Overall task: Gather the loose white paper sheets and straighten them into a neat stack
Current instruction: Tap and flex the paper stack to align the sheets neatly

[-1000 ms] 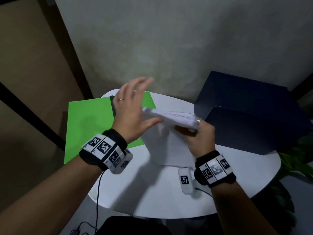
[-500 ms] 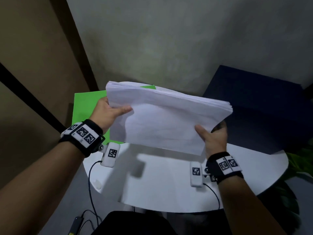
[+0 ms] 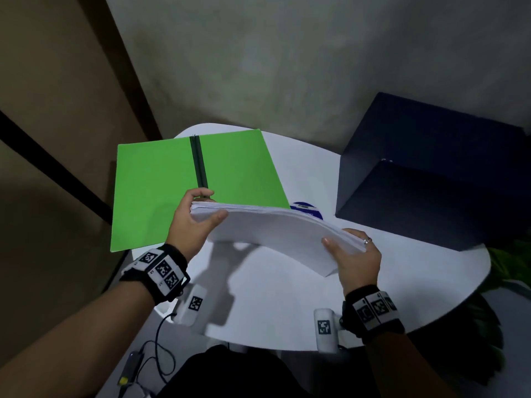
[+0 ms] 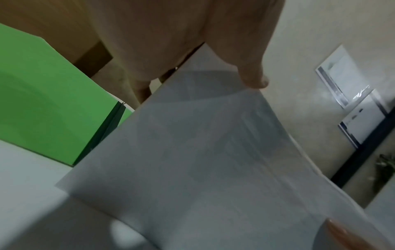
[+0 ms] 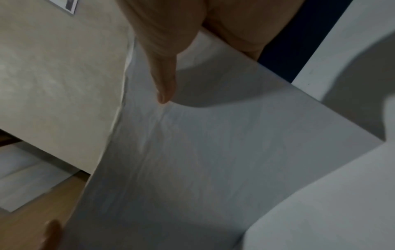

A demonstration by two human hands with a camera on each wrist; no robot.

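A thick stack of white paper sheets point(image 3: 275, 234) hangs in the air above the white table point(image 3: 273, 311), nearly flat and bowed along its length. My left hand point(image 3: 198, 216) grips its left end, thumb on top and fingers curled under. My right hand point(image 3: 353, 254) grips the right end the same way, a ring on one finger. In the left wrist view the stack point(image 4: 192, 152) runs away from my left hand point(image 4: 213, 67). The right wrist view shows my thumb pressing on the top sheet point(image 5: 213, 143). The stack's underside is hidden.
An open green folder point(image 3: 161, 191) with a dark spine lies on the table's back left. A dark navy box point(image 3: 431, 173) stands at the back right. A blue round item point(image 3: 307, 211) peeks out behind the stack. Cables point(image 3: 155, 360) hang at the front left; leaves point(image 3: 511, 262) at right.
The stack was held on edge by the right hand, then lifted up facing me in both hands. It has now come down lower and nearly flat, uncovering the green folder.
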